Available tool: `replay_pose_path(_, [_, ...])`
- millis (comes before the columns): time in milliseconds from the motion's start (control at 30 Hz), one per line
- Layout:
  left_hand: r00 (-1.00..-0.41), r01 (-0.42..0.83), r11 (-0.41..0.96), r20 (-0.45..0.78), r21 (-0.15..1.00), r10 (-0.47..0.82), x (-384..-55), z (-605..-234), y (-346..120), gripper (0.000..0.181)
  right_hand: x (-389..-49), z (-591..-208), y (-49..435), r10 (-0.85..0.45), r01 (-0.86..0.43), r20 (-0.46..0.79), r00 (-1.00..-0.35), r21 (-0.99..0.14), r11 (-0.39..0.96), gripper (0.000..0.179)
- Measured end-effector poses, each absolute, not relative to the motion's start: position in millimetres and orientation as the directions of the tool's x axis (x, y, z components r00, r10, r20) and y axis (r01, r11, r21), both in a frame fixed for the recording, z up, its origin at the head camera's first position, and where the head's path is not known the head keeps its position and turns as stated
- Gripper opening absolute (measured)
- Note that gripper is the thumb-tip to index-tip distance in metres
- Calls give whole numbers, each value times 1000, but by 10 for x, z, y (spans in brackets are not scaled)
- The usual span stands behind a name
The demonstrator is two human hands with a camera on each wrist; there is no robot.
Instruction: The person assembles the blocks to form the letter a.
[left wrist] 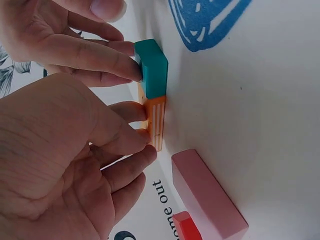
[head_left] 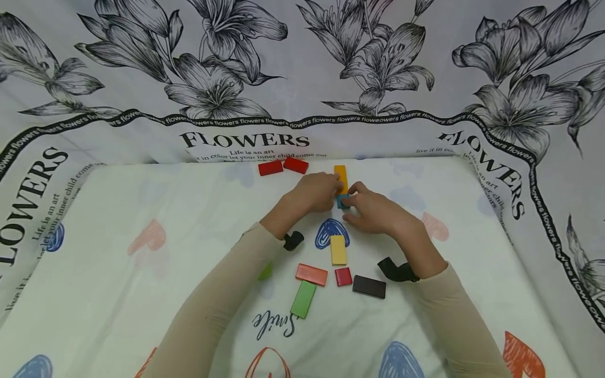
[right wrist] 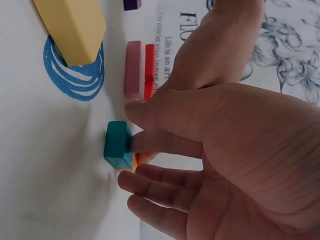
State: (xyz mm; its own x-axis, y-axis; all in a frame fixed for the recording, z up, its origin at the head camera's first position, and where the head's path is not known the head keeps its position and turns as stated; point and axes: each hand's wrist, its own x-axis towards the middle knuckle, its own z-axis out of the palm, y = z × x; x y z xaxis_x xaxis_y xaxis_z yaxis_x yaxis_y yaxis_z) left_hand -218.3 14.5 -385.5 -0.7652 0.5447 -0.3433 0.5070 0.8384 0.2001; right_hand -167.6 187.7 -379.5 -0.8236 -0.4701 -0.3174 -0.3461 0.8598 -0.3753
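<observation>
An orange striped block (head_left: pixel 341 178) lies lengthwise at the back of the cloth, and a teal block (head_left: pixel 343 201) sits right at its near end. My left hand (head_left: pixel 317 193) is on the left side, its fingertips against the orange block. From the right, my right hand (head_left: pixel 373 211) reaches in; one finger touches the teal block (right wrist: pixel 117 140), while the thumb stays apart from it. The left fingers overlap part of the orange block (left wrist: pixel 156 122) in the left wrist view. Behind my left hand, a pink block (left wrist: pixel 207 195) is hidden from the head view.
Two red blocks (head_left: pixel 282 166) lie at the back left. Nearer me are a yellow block (head_left: pixel 338 250), a coral block (head_left: pixel 311 274), a small red block (head_left: pixel 343 276), a black block (head_left: pixel 369 286) and a green block (head_left: pixel 303 300). My left sleeve partly covers another green piece (head_left: pixel 266 271).
</observation>
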Motion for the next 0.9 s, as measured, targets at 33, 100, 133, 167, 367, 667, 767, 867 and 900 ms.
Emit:
replay_pose_path(33, [-770,494,842,-342,217,540,-2177,-3855,139,52,-1683,-3794,1875,-466,-343,-307,-830,-377,860,49])
replay_pose_path(100, [-780,473,846,-330,246,532,-2169,-3847,127,52,-1702,-3796,1875,-461,-346,-262,-848,-386,855,48])
replay_pose_path(133, [-785,464,846,-321,263,531,-2168,-3843,122,51,-1714,-3802,1875,-459,-348,-234,-857,-394,850,47])
replay_pose_path(167, [-789,457,844,-310,282,531,-2166,-3842,116,50,-1724,-3811,1874,-456,-350,-207,-866,-403,846,47])
replay_pose_path(367, [-790,468,807,-239,360,564,-2175,-3885,88,40,-1757,-3930,1891,-436,-338,-137,-890,-445,830,43])
replay_pose_path(667, [-823,468,817,-170,338,542,-2154,-3834,-70,43,-1825,-4040,1857,-484,-411,-90,-871,-407,816,38])
replay_pose_path(767, [-851,421,825,-149,378,503,-2070,-3759,-226,52,-1833,-4028,1850,-497,-426,-106,-861,-382,820,40])
replay_pose_path(867, [-872,398,816,-103,418,478,-1965,-3660,-433,52,-1847,-4025,1840,-508,-432,-118,-853,-385,815,41])
replay_pose_path(900, [-878,392,813,-87,431,470,-1929,-3622,-507,51,-1849,-4025,1833,-507,-428,-123,-853,-390,815,41])
